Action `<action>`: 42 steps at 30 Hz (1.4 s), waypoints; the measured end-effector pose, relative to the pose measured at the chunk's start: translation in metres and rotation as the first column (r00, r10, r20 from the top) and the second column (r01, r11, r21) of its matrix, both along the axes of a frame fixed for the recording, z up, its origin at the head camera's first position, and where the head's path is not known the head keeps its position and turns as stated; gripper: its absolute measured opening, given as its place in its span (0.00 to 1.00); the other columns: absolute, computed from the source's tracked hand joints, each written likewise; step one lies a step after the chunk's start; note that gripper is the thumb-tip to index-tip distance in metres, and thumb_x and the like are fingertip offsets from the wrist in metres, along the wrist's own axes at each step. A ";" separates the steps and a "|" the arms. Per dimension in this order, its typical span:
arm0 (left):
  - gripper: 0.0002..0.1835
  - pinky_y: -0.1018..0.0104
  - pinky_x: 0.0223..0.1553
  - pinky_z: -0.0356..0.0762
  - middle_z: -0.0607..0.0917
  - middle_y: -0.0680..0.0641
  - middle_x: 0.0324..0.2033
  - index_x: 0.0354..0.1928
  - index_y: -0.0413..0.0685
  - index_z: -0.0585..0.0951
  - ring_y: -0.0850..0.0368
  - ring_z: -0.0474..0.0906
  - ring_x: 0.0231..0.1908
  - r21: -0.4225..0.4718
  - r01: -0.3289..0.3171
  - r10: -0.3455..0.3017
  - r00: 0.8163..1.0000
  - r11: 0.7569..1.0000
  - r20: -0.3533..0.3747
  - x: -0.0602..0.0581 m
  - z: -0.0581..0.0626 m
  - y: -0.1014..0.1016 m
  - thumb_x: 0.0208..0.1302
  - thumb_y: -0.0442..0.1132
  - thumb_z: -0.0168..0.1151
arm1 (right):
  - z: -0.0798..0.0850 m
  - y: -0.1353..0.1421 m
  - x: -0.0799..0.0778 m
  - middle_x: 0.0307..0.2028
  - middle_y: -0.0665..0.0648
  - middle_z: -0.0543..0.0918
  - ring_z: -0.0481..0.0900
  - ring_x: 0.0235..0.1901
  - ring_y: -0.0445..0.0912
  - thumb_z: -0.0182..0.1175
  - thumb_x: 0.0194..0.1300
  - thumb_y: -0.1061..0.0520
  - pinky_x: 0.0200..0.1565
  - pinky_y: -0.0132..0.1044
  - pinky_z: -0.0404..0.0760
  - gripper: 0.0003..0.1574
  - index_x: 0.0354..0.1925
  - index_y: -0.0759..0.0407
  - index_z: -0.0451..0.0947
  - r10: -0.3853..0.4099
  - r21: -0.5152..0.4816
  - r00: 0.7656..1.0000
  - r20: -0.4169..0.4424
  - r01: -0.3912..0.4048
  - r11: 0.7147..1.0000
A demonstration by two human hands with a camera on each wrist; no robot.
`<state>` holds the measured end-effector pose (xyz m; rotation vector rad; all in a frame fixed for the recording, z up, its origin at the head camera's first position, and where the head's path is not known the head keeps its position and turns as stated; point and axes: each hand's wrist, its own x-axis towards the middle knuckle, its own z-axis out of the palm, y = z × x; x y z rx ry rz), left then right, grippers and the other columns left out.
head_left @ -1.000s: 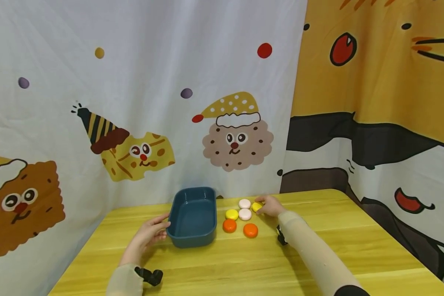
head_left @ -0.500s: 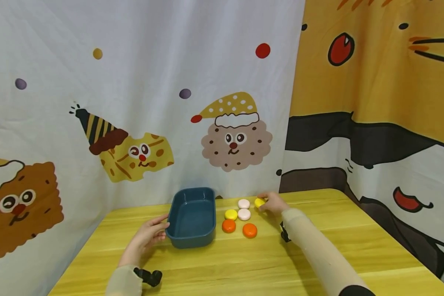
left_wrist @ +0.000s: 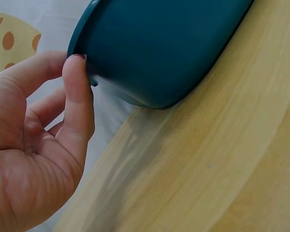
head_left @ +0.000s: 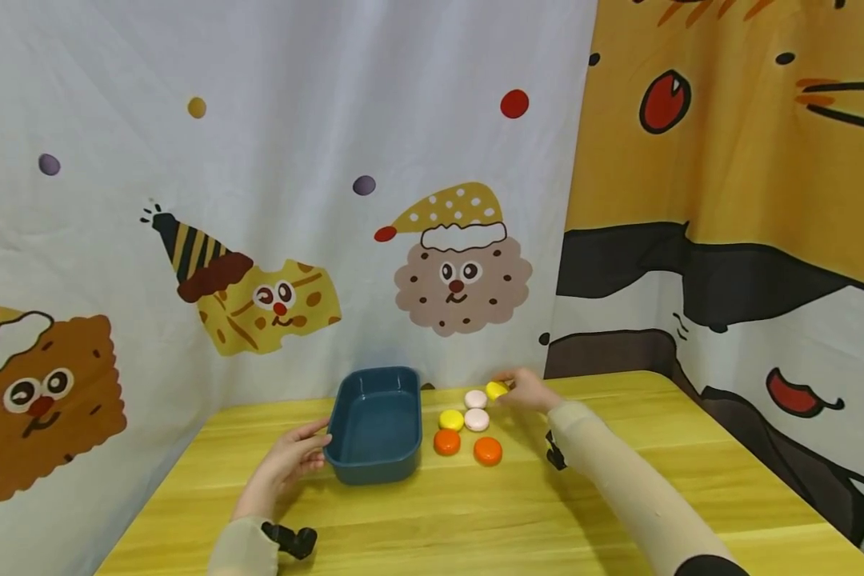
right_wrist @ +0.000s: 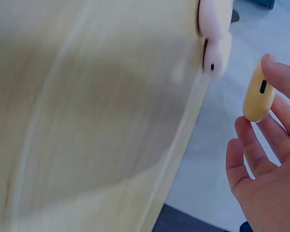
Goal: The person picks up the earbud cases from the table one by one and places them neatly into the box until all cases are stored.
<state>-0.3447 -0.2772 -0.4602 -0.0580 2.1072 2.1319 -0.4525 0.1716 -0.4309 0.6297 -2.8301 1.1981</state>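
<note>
My right hand (head_left: 529,390) pinches a yellow round, flattened case (head_left: 496,390) between thumb and fingers, above the table's back edge. A small black slot shows on the rim of that yellow case (right_wrist: 259,94) in the right wrist view. To its left, two pale pink round cases (head_left: 477,420), another yellow case (head_left: 451,420) and two orange ones (head_left: 487,451) lie close together. My left hand (head_left: 288,460) holds the left rim of a deep blue rectangular dish (head_left: 374,472); the left wrist view has the thumb against the dish (left_wrist: 149,58) just under its lip.
The wooden table (head_left: 432,528) carries the dish and cases. Behind it hangs a white curtain (head_left: 288,96) with cartoon prints, close to the back edge. A yellow patterned curtain (head_left: 734,160) hangs on the right.
The right hand first drew the yellow case to the right, then raised and tilted it, bringing it slightly back left. The left hand and the dish stay in place.
</note>
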 end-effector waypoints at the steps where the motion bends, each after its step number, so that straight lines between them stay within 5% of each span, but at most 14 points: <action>1: 0.34 0.72 0.29 0.81 0.79 0.45 0.37 0.71 0.38 0.62 0.62 0.77 0.22 0.000 -0.003 0.003 1.000 1.000 0.002 0.000 -0.001 0.000 0.66 0.35 0.62 | 0.001 -0.002 0.002 0.52 0.67 0.80 0.78 0.43 0.53 0.70 0.53 0.66 0.44 0.44 0.79 0.30 0.55 0.72 0.77 0.009 -0.001 1.000 0.003 -0.009 1.000; 13: 0.34 0.72 0.29 0.81 0.82 0.45 0.36 0.71 0.37 0.63 0.62 0.78 0.22 -0.010 -0.003 0.003 1.000 1.000 -0.010 0.003 0.000 0.001 0.65 0.36 0.63 | 0.010 -0.021 0.009 0.56 0.62 0.79 0.76 0.50 0.57 0.70 0.56 0.63 0.51 0.49 0.77 0.31 0.58 0.67 0.76 -0.016 0.018 0.999 0.034 0.015 1.000; 42: 0.35 0.72 0.30 0.81 0.79 0.46 0.33 0.72 0.36 0.59 0.64 0.78 0.22 0.030 0.030 -0.030 0.999 0.999 -0.014 0.002 -0.001 -0.001 0.67 0.34 0.61 | 0.022 -0.048 0.001 0.54 0.60 0.80 0.77 0.47 0.52 0.69 0.56 0.63 0.49 0.45 0.77 0.28 0.56 0.65 0.79 0.059 -0.006 0.998 -0.018 -0.059 0.998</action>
